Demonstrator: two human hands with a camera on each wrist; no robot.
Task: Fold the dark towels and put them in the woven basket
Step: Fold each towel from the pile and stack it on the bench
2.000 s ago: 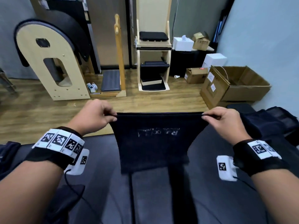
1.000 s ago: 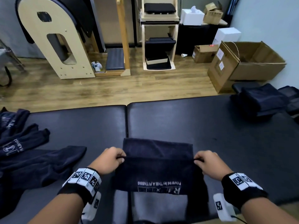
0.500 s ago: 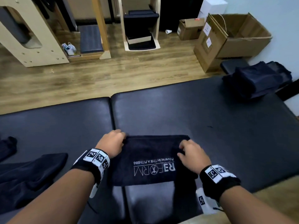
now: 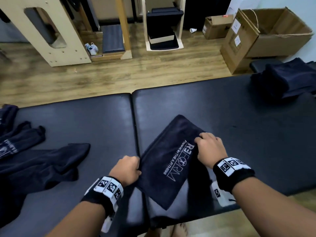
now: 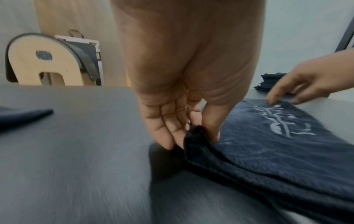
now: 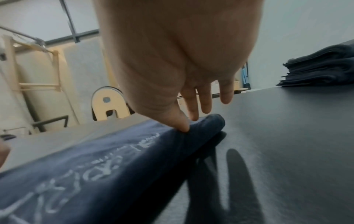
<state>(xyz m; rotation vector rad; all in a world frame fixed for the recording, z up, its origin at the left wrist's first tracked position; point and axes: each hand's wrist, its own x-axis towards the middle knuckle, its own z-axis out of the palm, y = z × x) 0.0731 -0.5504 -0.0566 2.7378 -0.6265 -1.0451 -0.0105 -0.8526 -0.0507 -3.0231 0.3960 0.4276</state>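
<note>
A folded dark towel (image 4: 164,156) with white lettering lies turned diagonally on the black padded table (image 4: 222,117), its near corner past the front edge. My left hand (image 4: 127,169) pinches its left edge between thumb and fingers (image 5: 193,133). At the towel's right edge (image 6: 201,125), my right hand (image 4: 207,147) grips the fold with the thumb on top and fingers round the far side. A stack of folded dark towels (image 4: 290,77) sits at the table's far right. Unfolded dark towels (image 4: 39,161) lie at the left. No woven basket is in view.
Beyond the table's far edge is wooden floor with a wooden arched frame (image 4: 42,28), a wooden step unit (image 4: 163,24) and open cardboard boxes (image 4: 266,31). Bare feet (image 4: 172,230) show below the table's near edge.
The towel went from held up in the air to folded flat on the table. Since half a second ago both hands have turned it clockwise, so it now lies diagonally.
</note>
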